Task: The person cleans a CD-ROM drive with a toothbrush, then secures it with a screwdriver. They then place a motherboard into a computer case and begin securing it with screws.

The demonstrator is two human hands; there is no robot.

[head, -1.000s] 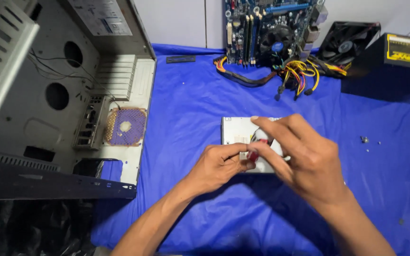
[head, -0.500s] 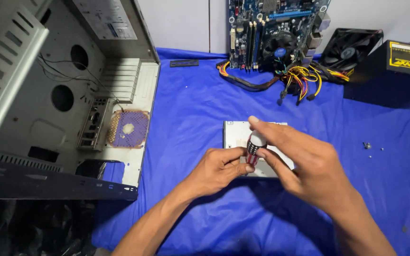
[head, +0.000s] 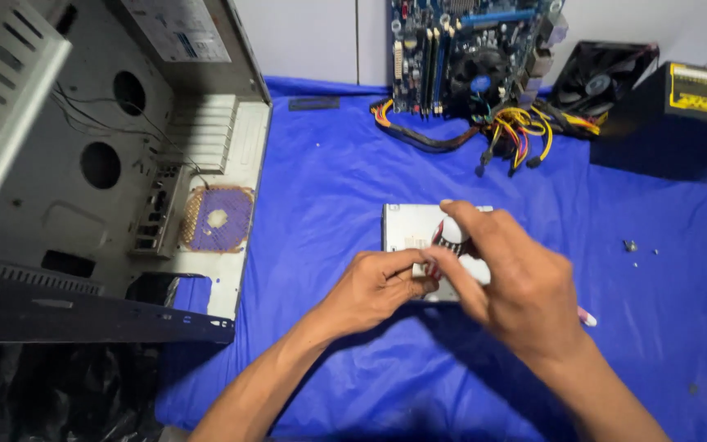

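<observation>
I see 1 silver drive (head: pixel 407 229) mid-worktop; my left hand (head: pixel 378 286) fingers pinch its edge, right hand (head: pixel 517 282) fingers grip a red-handled screwdriver (head: pixel 450 237). 1 black-yellow PSU box (head: pixel 697 102) at far-right corner.

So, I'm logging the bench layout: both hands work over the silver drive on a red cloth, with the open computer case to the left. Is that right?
Not quite: the cloth is blue, not red, as the head view shows. Both the left hand and right hand do work over the silver drive, with the open computer case to the left.
</observation>
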